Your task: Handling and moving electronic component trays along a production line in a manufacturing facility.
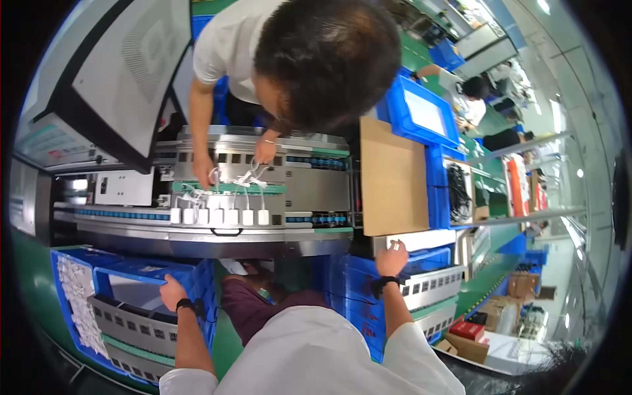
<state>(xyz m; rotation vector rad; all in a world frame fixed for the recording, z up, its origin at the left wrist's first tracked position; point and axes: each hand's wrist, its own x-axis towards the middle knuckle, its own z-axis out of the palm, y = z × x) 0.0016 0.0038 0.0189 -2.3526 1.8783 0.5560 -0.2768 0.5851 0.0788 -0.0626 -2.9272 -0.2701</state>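
Holds left grip [172, 291] curled at blue crate [201, 276], near left, beside slotted grey trays [135, 324]; has right grip [392, 259] at left end of white box [426, 239], near right; with fingertips obscured, cannot tell grasping from released

Factory assembly floor: steel conveyor line [317, 187] mid-scene, blue crates [141, 267] near left, green painted floor [33, 280], another worker [469, 97] far right.
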